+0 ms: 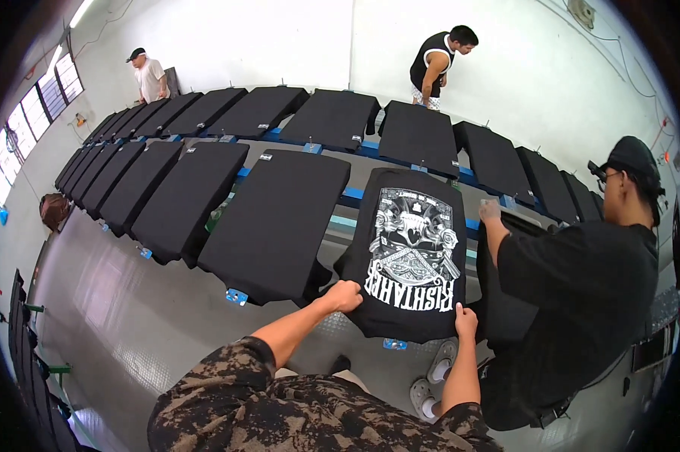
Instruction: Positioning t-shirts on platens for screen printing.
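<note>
A black T-shirt [415, 233] with a white print lies stretched over a board in front of me. My left hand [344, 296] is closed on the shirt's left edge, near the bottom of the print. At the shirt's lower right edge, my right hand [466, 320] pinches the cloth with the thumb up. A blue bracket [395, 344] shows beneath the shirt's near edge. Directly to the left, a plain black shirt [280, 218] covers the neighbouring board.
Two long rows of boards carry black shirts, such as this one [332, 117], on a blue frame [353, 193]. Close on my right, a person in black [581, 279] reaches over a board. Two other people stand beyond the far row. A brown bag [54, 212] sits far left.
</note>
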A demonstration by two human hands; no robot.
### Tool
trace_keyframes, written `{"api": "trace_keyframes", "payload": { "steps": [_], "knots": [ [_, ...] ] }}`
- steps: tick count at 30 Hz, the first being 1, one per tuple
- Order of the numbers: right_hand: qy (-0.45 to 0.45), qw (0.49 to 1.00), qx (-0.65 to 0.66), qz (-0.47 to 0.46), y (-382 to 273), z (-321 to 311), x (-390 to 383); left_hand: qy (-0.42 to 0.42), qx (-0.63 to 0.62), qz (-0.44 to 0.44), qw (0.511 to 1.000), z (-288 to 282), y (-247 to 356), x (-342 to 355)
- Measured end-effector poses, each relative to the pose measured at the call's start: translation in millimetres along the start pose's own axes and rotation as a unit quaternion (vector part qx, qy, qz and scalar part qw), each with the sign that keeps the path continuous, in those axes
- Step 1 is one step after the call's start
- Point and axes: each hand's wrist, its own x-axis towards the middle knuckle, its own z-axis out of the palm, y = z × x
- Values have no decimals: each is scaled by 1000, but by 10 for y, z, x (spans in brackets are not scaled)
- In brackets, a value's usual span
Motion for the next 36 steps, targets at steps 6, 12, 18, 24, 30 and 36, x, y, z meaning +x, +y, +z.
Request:
{"api": "trace_keyframes", "payload": {
  "steps": [6, 12, 18, 24, 30, 36],
  "knots": [
    [15, 993, 110, -36, 0, 16, -194, -204, -208, 115, 950, 4, 210, -380],
    [-142, 901, 410, 33, -469, -306, -1363, -245, -143, -36, 958, 57, -191, -511],
    [-245, 725, 615, 188, -47, -801, -2359, -307, -194, 74, 929, -768, 156, -1099],
    [-294, 620, 715, 134, 381, -937, -3125, -173, -585, 388, 691, -2389, -563, -2559],
    [-188, 582, 718, 333, 30, 788, -3546, 226, -773, 289, 518, -2443, -508, -3710],
    [-379, 751, 540, 35, -1539, 856, -3610, 344, -563, 125, 741, -2566, -1567, -4715]
  ]
}}
